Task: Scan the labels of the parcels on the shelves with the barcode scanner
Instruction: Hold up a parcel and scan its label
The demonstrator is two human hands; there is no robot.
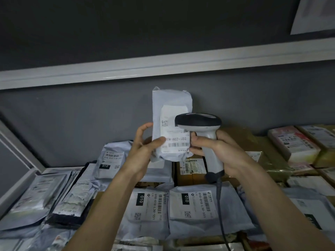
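Observation:
A pale grey plastic parcel (169, 105) stands upright in mid-air above the shelf, its white label (175, 140) with a barcode facing me upside down. My left hand (145, 144) grips its lower left edge, thumb across the label. My right hand (215, 151) holds the handle of a white and black barcode scanner (198, 122). The scanner's head sits just right of the label and covers part of it. Its dark cable (220, 205) hangs down over the parcels below.
The shelf below is packed with grey mailer bags (190, 207) bearing "010" labels, brown cartons (192, 171) and a pink and white box (291, 142) at the right. A white shelf rail (163, 67) crosses above; a grey wall lies behind.

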